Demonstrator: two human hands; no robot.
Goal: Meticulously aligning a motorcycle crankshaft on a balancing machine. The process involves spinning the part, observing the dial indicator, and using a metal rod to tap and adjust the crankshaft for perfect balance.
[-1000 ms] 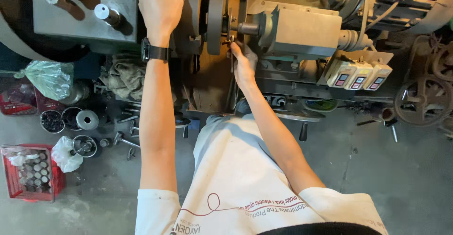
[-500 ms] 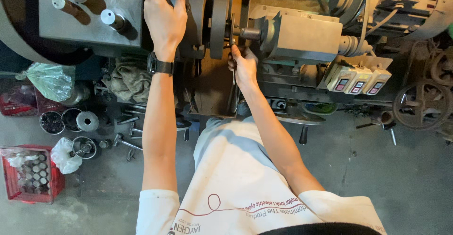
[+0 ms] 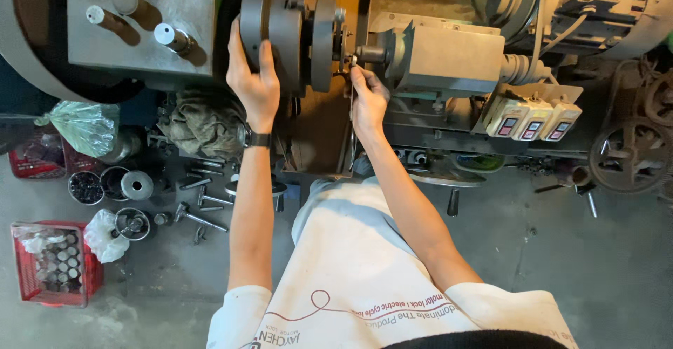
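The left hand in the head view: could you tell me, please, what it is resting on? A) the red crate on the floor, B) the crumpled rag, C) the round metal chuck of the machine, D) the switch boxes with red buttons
C: the left hand grips the rim of the round metal chuck, while the right hand works at the small part beside it.
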